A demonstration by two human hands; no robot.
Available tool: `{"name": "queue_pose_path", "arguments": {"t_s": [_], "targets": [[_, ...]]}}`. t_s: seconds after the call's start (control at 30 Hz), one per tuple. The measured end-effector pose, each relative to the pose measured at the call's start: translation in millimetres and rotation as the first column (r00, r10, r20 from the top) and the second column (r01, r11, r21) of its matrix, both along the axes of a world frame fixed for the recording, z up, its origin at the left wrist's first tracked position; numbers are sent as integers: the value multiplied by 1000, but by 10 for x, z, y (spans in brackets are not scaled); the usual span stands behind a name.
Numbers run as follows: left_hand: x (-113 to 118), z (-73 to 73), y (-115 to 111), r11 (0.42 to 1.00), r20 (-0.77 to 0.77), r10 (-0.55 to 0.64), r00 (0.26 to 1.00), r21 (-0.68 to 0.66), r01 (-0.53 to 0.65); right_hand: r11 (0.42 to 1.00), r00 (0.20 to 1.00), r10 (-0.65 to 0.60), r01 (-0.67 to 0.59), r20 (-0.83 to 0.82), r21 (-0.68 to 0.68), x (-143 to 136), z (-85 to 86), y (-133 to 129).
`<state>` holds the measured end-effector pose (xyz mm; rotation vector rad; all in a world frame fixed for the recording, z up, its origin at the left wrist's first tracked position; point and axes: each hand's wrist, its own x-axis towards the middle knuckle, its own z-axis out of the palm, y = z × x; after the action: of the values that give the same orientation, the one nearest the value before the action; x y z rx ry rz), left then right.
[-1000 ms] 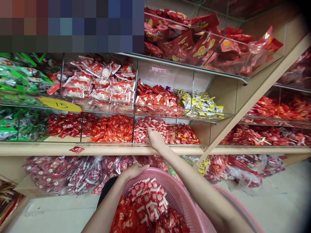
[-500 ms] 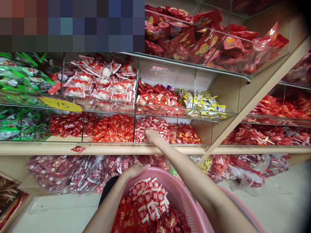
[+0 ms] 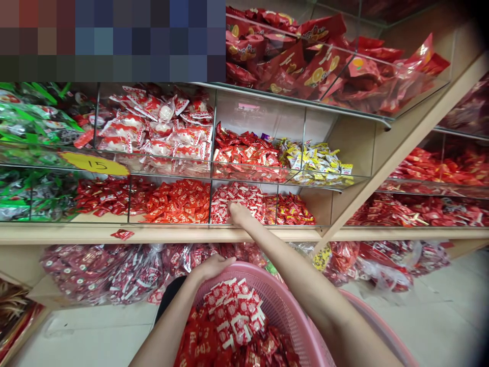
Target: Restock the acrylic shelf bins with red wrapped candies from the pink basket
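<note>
My left hand (image 3: 217, 266) grips the far rim of a pink plastic basket (image 3: 294, 298). In that basket lie red-and-white wrapped candies (image 3: 234, 308) on top of plain red wrapped ones (image 3: 200, 336). My right hand (image 3: 240, 215) reaches over the basket into a low shelf compartment, among red-and-white wrapped candies (image 3: 250, 194). Its fingers look curled, and whatever is between them is hidden. Orange-red wrapped candies (image 3: 179, 201) fill the compartment on the left. Red and yellow candies (image 3: 295, 209) lie to the right.
Clear dividers and a wooden front ledge (image 3: 76, 234) bound the compartments. One loose red candy (image 3: 122, 234) rests on the ledge. Bagged candies (image 3: 87, 272) sit beneath the shelf. A second pink rim (image 3: 376, 318) shows behind my right forearm. A yellow tag (image 3: 94, 163) reads 15.
The view has shifted very slightly. Both hands stay in the same places, the left at the basket rim and the right in the candy compartment.
</note>
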<state>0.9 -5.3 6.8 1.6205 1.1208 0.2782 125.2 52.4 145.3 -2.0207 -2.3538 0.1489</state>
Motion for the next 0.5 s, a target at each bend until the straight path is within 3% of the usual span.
{"name": "queue_pose_path", "arguments": {"t_s": [0.17, 0.23, 0.3, 0.4, 0.5], "targets": [[-2, 1, -1, 1000, 11, 15, 1000, 2, -15, 994, 994, -19, 30, -103, 105, 109, 56, -91], [-1, 17, 3, 1000, -9, 18, 1000, -18, -18, 981, 965, 30, 22, -259, 195, 194, 95, -245], [5, 35, 12, 999, -23, 26, 999, -27, -27, 966, 880, 128, -5, -458, 260, 291, 72, -486], [20, 55, 26, 1000, -45, 20, 999, -3, -20, 975, 693, 191, -50, -695, 218, 421, -167, -949], [32, 68, 23, 999, -65, 4, 998, 39, -1, 998, 619, 64, -40, -783, 50, 517, -595, -1389]]}}
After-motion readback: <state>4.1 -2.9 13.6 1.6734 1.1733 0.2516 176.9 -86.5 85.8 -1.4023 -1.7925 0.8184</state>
